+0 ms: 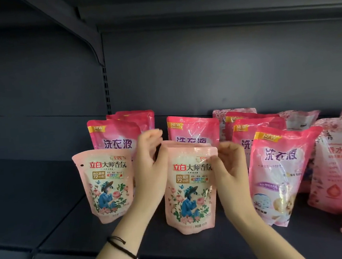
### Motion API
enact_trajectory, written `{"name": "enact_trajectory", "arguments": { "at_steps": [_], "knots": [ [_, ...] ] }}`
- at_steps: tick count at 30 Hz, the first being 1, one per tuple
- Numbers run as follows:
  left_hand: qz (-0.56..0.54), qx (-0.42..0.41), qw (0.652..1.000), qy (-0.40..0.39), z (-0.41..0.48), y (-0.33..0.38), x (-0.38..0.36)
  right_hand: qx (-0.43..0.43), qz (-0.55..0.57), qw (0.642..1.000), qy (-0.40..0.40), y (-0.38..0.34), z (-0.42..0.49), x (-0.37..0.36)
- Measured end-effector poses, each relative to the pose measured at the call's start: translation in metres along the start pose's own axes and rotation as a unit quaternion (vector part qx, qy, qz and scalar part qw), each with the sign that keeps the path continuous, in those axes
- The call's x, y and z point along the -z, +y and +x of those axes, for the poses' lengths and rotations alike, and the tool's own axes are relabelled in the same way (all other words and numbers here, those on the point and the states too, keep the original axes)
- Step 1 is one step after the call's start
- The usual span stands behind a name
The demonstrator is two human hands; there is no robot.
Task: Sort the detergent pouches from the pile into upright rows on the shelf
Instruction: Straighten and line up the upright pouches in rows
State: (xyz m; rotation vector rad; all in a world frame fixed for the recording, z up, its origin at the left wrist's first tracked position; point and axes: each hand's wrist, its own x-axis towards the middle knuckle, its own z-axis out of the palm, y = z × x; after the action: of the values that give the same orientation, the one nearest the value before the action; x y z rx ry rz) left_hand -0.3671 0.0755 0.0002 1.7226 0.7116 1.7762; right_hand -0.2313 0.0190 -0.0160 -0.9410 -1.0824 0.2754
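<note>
- Nearby, bright pink pouches stand behind the floral pouch; a paler pile lies further right.
- A matching pouch stands just left of it.
- The floral pouch is pale pink and glossy, and stands upright on the shelf.
- The left hand curls its fingers round the top left corner; the right hand pinches the upper right edge.

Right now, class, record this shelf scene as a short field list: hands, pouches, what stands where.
right hand: pinches centre pale pouch, upper right edge
left hand: at its upper left edge, blurred, grip unclear
left pale pouch: upright, front row
deep pink pouches: upright rows behind
shelf: dark
</note>
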Motion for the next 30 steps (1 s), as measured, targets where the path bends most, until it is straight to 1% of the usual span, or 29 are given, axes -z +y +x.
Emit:
{"name": "enact_trajectory", "arguments": {
  "at_steps": [2,3,5,6,7,8,9,11,12,13,14,15,17,18,19,21,23,25,26,27,28,29,30],
  "knots": [
    [0.062,-0.063,0.996,-0.034,0.021,0.017,0.003,0.053,-0.055,0.997,-0.034,-0.019,0.016,0.003],
    [0.101,-0.094,0.989,-0.057,0.035,0.026,0.004,0.089,-0.102,0.989,-0.056,-0.032,0.029,0.004],
    [0.191,-0.147,0.963,-0.121,0.069,0.041,0.004,0.144,-0.204,0.96,-0.125,-0.061,0.067,0.004],
    [0.237,-0.16,0.945,-0.16,0.088,0.047,0.003,0.147,-0.255,0.941,-0.168,-0.075,0.087,0.002],
    [0.285,-0.162,0.924,-0.198,0.105,0.05,0.001,0.138,-0.315,0.914,-0.213,-0.086,0.108,-0.001],
    [0.334,-0.158,0.9,-0.233,0.121,0.051,-0.001,0.124,-0.39,0.875,-0.259,-0.092,0.126,-0.004],
    [0.376,-0.15,0.875,-0.265,0.135,0.049,-0.004,0.107,-0.476,0.82,-0.3,-0.095,0.144,-0.008],
    [0.42,-0.105,0.838,-0.333,0.156,0.039,-0.009,0.054,-0.621,0.692,-0.362,-0.091,0.166,-0.015],
    [0.416,-0.07,0.829,-0.367,0.163,0.033,-0.012,0.026,-0.668,0.636,-0.385,-0.087,0.173,-0.017],
    [0.399,-0.03,0.827,-0.395,0.167,0.026,-0.014,0.0,-0.696,0.595,-0.402,-0.082,0.176,-0.019],
    [0.37,0.008,0.833,-0.412,0.169,0.021,-0.015,-0.022,-0.709,0.573,-0.411,-0.079,0.178,-0.019],
    [0.338,0.037,0.842,-0.419,0.169,0.016,-0.016,-0.04,-0.709,0.568,-0.417,-0.075,0.18,-0.019],
    [0.29,0.069,0.858,-0.418,0.169,0.009,-0.015,-0.073,-0.683,0.584,-0.433,-0.072,0.184,-0.016],
    [0.28,0.075,0.863,-0.413,0.171,0.008,-0.013,-0.097,-0.657,0.603,-0.443,-0.073,0.185,-0.014],
    [0.271,0.079,0.867,-0.41,0.172,0.008,-0.011,-0.126,-0.623,0.631,-0.445,-0.074,0.187,-0.011],
    [0.227,0.089,0.886,-0.393,0.176,0.011,-0.008,-0.17,-0.548,0.698,-0.429,-0.081,0.194,-0.002],
    [0.137,0.105,0.922,-0.346,0.18,0.018,-0.008,-0.181,-0.463,0.773,-0.395,-0.092,0.204,0.009],
    [0.014,0.118,0.952,-0.281,0.181,0.027,-0.013,-0.174,-0.322,0.865,-0.343,-0.1,0.211,0.016],
    [-0.043,0.116,0.96,-0.249,0.182,0.032,-0.017,-0.165,-0.233,0.91,-0.302,-0.101,0.211,0.017],
    [-0.085,0.109,0.965,-0.225,0.183,0.037,-0.022,-0.15,-0.152,0.942,-0.259,-0.099,0.209,0.017],
    [-0.108,0.098,0.967,-0.21,0.183,0.042,-0.026,-0.138,-0.089,0.961,-0.221,-0.093,0.204,0.016],
    [-0.118,0.083,0.969,-0.203,0.184,0.048,-0.03,-0.133,-0.042,0.971,-0.193,-0.088,0.199,0.014],
    [-0.121,0.068,0.97,-0.201,0.185,0.054,-0.034,-0.142,-0.004,0.973,-0.18,-0.082,0.193,0.012]
  ]
}}
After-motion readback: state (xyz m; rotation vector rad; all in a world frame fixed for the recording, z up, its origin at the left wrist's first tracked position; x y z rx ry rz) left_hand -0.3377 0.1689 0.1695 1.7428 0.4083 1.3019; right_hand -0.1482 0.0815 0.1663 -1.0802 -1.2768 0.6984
